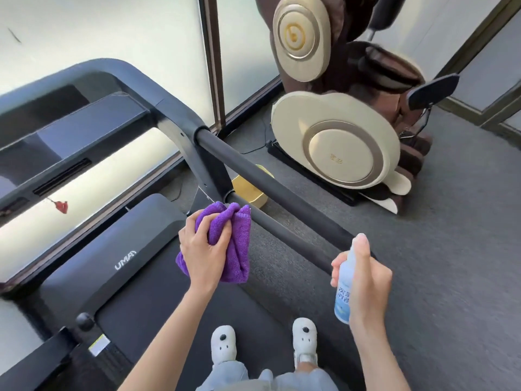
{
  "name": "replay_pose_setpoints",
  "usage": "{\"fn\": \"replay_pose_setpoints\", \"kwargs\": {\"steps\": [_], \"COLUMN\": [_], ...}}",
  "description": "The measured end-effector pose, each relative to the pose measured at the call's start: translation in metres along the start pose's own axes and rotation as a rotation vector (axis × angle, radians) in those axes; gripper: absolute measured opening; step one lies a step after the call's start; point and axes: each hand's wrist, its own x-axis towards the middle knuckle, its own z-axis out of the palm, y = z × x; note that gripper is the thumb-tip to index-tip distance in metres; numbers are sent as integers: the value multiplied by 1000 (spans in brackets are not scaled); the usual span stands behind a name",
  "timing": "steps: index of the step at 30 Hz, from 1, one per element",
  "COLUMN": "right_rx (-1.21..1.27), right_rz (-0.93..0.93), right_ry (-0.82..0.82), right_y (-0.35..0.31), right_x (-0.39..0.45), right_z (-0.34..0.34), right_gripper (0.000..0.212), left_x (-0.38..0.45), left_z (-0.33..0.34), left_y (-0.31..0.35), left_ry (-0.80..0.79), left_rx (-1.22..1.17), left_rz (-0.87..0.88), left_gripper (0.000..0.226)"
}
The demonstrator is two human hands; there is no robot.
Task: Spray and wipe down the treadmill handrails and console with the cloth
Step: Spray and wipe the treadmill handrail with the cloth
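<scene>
My left hand (pixel 204 249) grips a bunched purple cloth (pixel 236 244), held just left of the right handrail (pixel 270 190), a black padded bar running from the treadmill frame toward me. My right hand (pixel 366 280) holds a small white and blue spray bottle (pixel 345 289) upright near the handrail's near end, with my index finger on its top. The dark console (pixel 84 128) sits at the upper left, apart from both hands. The black belt and motor cover (pixel 124 258) lie below, and I stand on the belt.
A brown and cream massage chair (pixel 338 142) stands to the right of the treadmill on grey carpet (pixel 451 249). Frosted window panels run along the back and left. A yellow object (pixel 251 190) lies on the floor under the handrail.
</scene>
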Motion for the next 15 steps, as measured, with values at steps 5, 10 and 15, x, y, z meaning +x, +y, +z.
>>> {"fn": "replay_pose_setpoints", "kwargs": {"steps": [5, 10, 15], "right_rx": [-129, -256, -205], "right_rz": [-168, -293, -300], "right_ry": [-136, -295, -470], "right_y": [-20, -35, -42], "right_x": [50, 95, 126], "right_z": [-16, -14, -18], "right_gripper": [69, 68, 70], "left_x": [-1, 9, -11], "left_z": [36, 87, 140], "left_y": [35, 84, 109], "left_ry": [148, 251, 249], "left_rx": [-61, 25, 61], "left_rz": [-27, -36, -179], "left_gripper": [27, 29, 49]}}
